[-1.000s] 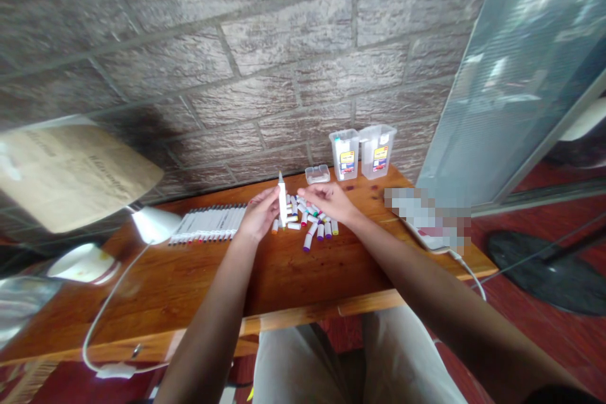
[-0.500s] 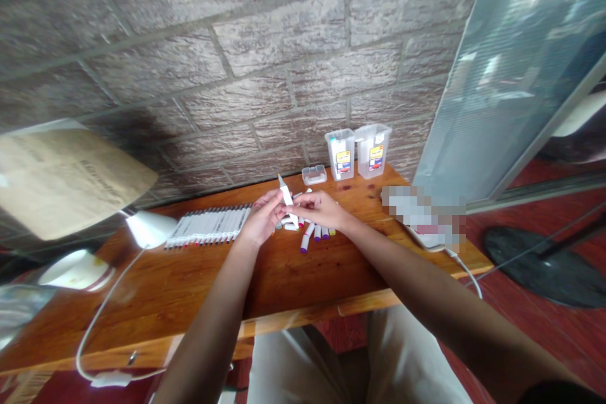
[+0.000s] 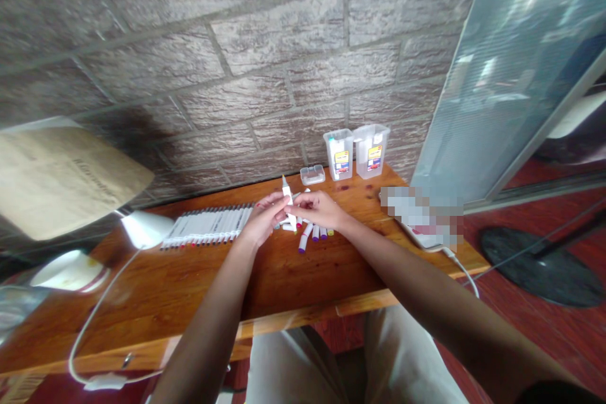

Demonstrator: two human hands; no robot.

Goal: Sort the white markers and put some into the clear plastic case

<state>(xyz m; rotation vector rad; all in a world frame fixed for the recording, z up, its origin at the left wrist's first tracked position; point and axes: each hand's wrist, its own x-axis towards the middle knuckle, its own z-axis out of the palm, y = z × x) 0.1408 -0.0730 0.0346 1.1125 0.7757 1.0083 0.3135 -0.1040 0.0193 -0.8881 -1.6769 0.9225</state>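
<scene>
My left hand (image 3: 261, 221) and my right hand (image 3: 318, 209) meet over a wooden table (image 3: 199, 284), both pinching one white marker (image 3: 287, 197) that stands nearly upright with its tip bare. Under the hands lies a loose pile of capped markers (image 3: 310, 231) with coloured ends. To the left, a neat row of white markers (image 3: 208, 228) lies side by side on the table.
Two clear plastic tubs (image 3: 356, 151) and a small clear lid (image 3: 312, 173) stand at the back by the brick wall. A white lamp (image 3: 144, 229) with a white cable (image 3: 92, 322) sits left. A blurred device (image 3: 421, 218) lies right.
My right hand has come up from the loose pile to the marker that my left hand holds. The marker has tilted slightly.
</scene>
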